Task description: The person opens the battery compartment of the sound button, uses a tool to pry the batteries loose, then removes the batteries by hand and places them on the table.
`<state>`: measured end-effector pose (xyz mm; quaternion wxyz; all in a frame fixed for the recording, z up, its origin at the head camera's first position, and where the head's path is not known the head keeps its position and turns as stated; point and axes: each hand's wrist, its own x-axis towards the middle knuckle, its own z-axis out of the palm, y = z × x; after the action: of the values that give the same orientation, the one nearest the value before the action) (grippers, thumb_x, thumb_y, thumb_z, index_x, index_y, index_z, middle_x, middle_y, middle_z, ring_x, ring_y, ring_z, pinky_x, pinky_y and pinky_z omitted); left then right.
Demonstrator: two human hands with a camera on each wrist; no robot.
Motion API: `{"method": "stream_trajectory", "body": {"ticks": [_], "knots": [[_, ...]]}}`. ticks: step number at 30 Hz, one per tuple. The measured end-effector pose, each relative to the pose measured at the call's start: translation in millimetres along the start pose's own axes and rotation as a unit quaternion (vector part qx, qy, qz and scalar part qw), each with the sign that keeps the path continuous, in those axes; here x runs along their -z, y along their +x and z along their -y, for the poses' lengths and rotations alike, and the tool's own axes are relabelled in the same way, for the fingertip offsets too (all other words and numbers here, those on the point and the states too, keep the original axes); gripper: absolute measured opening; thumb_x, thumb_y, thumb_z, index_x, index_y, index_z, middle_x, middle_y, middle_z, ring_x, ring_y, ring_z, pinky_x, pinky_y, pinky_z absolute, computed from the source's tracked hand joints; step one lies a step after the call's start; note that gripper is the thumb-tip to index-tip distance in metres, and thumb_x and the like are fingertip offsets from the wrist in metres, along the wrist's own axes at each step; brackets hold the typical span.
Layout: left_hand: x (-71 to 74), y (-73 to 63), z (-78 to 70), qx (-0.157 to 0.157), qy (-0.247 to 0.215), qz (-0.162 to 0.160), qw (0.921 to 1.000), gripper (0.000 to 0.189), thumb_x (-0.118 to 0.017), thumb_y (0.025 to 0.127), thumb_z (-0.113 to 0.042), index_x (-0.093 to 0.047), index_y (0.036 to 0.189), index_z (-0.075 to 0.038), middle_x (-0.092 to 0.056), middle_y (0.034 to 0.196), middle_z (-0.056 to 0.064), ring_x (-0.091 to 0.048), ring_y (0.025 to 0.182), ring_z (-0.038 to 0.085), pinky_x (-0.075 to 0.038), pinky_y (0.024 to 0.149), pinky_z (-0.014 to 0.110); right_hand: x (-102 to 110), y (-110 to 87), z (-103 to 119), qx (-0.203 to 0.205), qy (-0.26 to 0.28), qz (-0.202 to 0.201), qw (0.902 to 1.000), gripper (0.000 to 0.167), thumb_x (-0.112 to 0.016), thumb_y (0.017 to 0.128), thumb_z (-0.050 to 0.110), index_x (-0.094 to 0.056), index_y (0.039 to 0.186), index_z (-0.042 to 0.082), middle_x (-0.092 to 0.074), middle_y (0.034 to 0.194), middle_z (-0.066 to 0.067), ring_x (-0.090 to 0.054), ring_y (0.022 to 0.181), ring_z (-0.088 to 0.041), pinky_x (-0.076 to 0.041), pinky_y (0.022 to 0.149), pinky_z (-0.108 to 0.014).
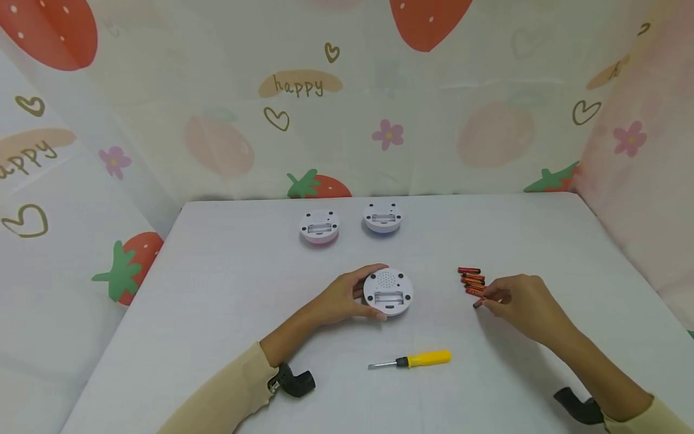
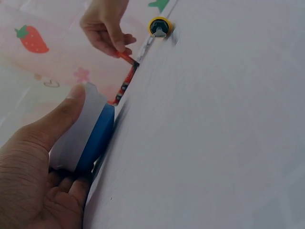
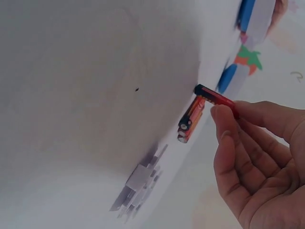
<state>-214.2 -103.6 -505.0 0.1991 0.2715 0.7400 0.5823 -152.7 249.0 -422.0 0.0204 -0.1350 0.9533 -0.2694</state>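
A round white device (image 1: 388,292) with a blue side lies on the table, its uncovered battery slot facing up. My left hand (image 1: 343,297) grips it from the left, thumb on the near edge and fingers round the far side. The left wrist view shows its blue side (image 2: 98,138) close to the tabletop. My right hand (image 1: 523,304) pinches one red battery (image 3: 217,97) with a dark end between thumb and fingertips. Right beside it lie several more red batteries (image 1: 472,281) in a loose column.
Two similar round devices, one with a pink underside (image 1: 320,227) and one bluish (image 1: 382,217), stand at the back with slots facing up. A yellow-handled screwdriver (image 1: 428,358) lies nearer the front. Strawberry-print cloth (image 1: 336,132) walls off the back and sides of the white table (image 1: 244,253).
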Motion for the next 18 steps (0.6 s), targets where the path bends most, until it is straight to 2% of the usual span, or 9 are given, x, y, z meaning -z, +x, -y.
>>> {"method": "stream_trajectory", "body": {"ticks": [6, 11, 18], "knots": [[0.6, 0.0, 0.0, 0.002, 0.003, 0.001, 1.0000, 0.094, -0.091, 0.075, -0.010, -0.042, 0.155, -0.019, -0.048, 0.152, -0.001, -0.053, 0.131, 0.014, -0.045, 0.106, 0.023, 4.0, -1.1, -4.3, 0.007, -0.040, 0.006, 0.9992, 0.007, -0.080, 0.083, 0.005, -0.079, 0.088, 0.010, -0.073, 0.079, 0.004, -0.059, 0.070, -0.013, -0.045, 0.054, -0.025], [0.8, 0.1, -0.1, 0.006, 0.003, 0.001, 1.0000, 0.094, -0.092, 0.075, -0.012, -0.042, 0.154, -0.022, -0.049, 0.150, -0.002, -0.054, 0.130, 0.014, -0.046, 0.106, 0.022, 4.7, -3.4, -6.7, -0.007, -0.076, 0.020, 0.9969, 0.008, -0.081, 0.081, 0.005, -0.078, 0.086, 0.011, -0.066, 0.074, 0.006, -0.051, 0.064, -0.012, -0.040, 0.050, -0.027], [0.4, 0.0, -0.9, 0.007, -0.007, 0.001, 1.0000, 0.094, -0.092, 0.074, -0.010, -0.043, 0.154, -0.021, -0.050, 0.149, -0.001, -0.054, 0.130, 0.014, -0.046, 0.106, 0.023, 3.9, 0.1, -9.9, -0.021, -0.115, 0.039, 0.9924, 0.009, -0.080, 0.081, 0.005, -0.078, 0.087, 0.012, -0.064, 0.076, 0.002, -0.052, 0.066, -0.015, -0.041, 0.050, -0.030]]}}
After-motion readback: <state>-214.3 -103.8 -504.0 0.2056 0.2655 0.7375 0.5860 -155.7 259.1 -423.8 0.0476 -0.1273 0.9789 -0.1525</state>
